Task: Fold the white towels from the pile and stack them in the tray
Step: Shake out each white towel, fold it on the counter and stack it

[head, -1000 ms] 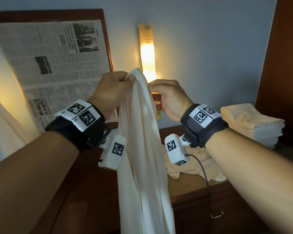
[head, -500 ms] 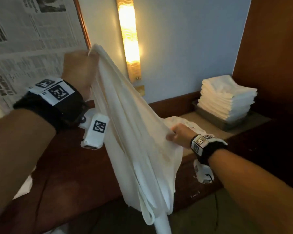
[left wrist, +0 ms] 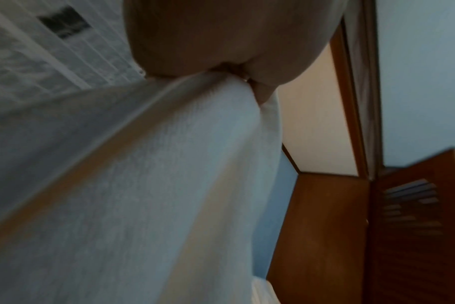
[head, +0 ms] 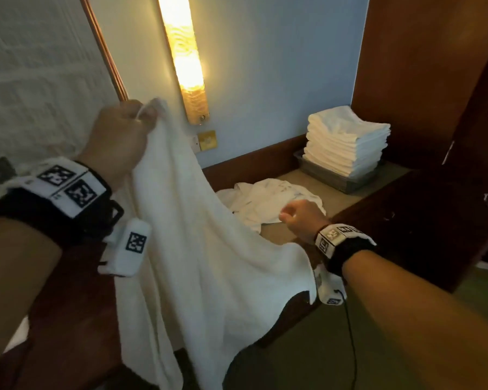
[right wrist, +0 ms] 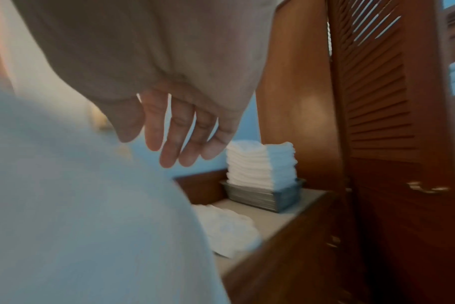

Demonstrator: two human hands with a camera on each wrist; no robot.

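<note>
Half a second on, the right hand has let go, fingers loose and holding nothing; left hand, upper left, pinches the hanging towel. Spreading step; next needs the free corner caught before folding toward the tray.

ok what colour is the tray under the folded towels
Grey tray, clearest in the head view.

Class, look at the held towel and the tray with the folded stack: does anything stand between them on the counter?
Yes. The pile of unfolded towels lies on the counter between the held towel and the tray. The right hand hangs over that pile. Above the pile, the way to the folded stack looks open.
</note>
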